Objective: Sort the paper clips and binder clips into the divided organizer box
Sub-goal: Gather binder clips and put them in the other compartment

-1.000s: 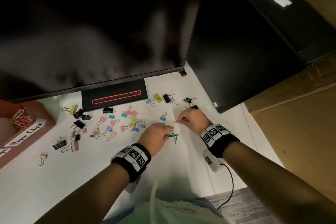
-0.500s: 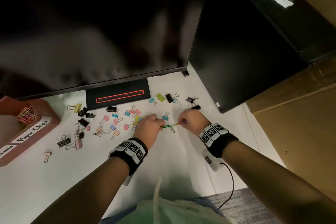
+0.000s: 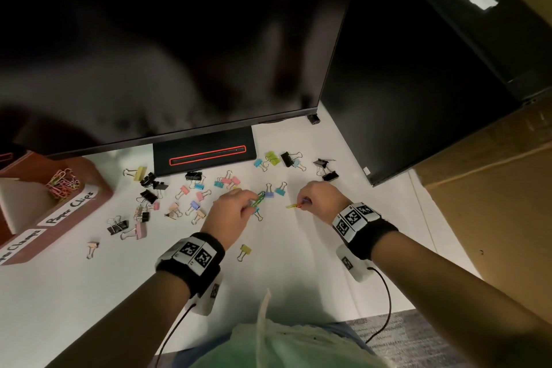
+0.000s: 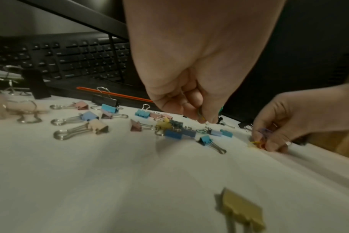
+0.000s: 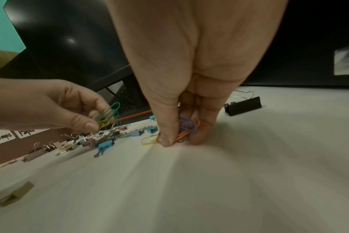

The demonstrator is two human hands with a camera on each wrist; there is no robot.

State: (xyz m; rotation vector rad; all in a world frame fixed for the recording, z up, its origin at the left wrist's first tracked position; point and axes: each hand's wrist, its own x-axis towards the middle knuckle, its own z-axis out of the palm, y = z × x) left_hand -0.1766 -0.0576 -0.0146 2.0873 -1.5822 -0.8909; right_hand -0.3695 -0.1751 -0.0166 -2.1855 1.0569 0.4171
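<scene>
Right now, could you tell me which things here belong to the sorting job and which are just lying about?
Job: paper clips pinched in the left hand and the right hand; binder clips; organizer box.

Lying about: keyboard, monitor.

**Clips in hand, clips on the desk**

I see green and yellow wire paper clips (image 5: pixel 107 117) pinched in my left hand (image 3: pixel 231 212). Orange, blue and yellow wire paper clips (image 5: pixel 184 130) sit under my right hand (image 3: pixel 321 199). Coloured and black metal binder clips (image 3: pixel 191 197) lie scattered left of both hands; the brown divided organizer box (image 3: pixel 89 185) is far left.
</scene>
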